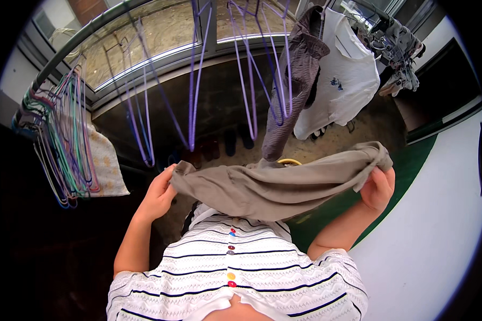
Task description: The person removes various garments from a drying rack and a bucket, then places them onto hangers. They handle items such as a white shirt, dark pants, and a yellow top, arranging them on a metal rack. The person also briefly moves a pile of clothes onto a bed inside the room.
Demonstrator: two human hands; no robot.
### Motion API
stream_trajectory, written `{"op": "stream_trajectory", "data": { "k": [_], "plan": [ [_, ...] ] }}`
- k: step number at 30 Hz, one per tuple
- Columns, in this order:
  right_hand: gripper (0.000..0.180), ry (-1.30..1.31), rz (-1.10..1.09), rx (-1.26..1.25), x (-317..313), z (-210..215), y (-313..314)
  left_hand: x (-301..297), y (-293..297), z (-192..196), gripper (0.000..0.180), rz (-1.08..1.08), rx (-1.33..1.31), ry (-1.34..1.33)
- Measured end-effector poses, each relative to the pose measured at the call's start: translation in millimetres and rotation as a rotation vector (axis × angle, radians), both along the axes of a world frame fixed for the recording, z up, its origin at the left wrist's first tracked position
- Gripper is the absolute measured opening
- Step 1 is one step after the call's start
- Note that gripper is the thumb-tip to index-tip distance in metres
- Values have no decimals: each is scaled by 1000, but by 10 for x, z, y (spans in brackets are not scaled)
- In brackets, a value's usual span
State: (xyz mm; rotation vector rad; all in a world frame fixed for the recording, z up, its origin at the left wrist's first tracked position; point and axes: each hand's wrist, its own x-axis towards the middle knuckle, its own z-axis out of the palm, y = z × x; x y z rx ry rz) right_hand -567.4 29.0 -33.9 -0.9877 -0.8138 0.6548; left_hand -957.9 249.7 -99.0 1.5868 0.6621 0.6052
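A greyish-brown garment (273, 187) is stretched sideways in front of my body, its cloth sagging in folds between my hands. Its exact kind does not show. My left hand (162, 191) is closed on the left end of the cloth. At the opposite end, my right hand (378, 187) grips a bunched edge, with the fingers partly behind the fabric. Several purple hangers (193, 107) hang without clothes beyond the garment. Part of a yellow rim (289, 161) peeks out just behind the cloth.
A bent metal rail (72, 43) runs across the far side. At left hang many coloured hangers (64, 139) and a patterned cloth (103, 163). A dark wrinkled garment (293, 80), a white shirt (340, 69) and a clip cluster (401, 53) hang at right. Shoes (230, 145) stand below the window.
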Motion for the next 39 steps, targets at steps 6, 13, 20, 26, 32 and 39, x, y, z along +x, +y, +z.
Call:
{"op": "stream_trajectory", "data": {
  "k": [6,13,20,26,32,39],
  "plan": [
    [25,-270,297,-378,-871,584,546,-258,38,-147,32,-56,369,347],
    [17,-423,678,-339,-1346,450,1136,13,-56,88,34,-50,397,93],
    [22,-789,862,-390,-1586,376,1577,209,-57,-111,35,-90,-69,145],
    [34,-1161,970,-349,-1771,-273,1587,493,-168,-469,33,238,-569,-332],
    [29,-493,1175,-543,-1431,-881,1832,303,-303,-637,33,599,-776,-650],
    [49,-641,941,-448,-1699,-1130,1972,266,-508,-529,41,580,-737,-472]
  ]
}}
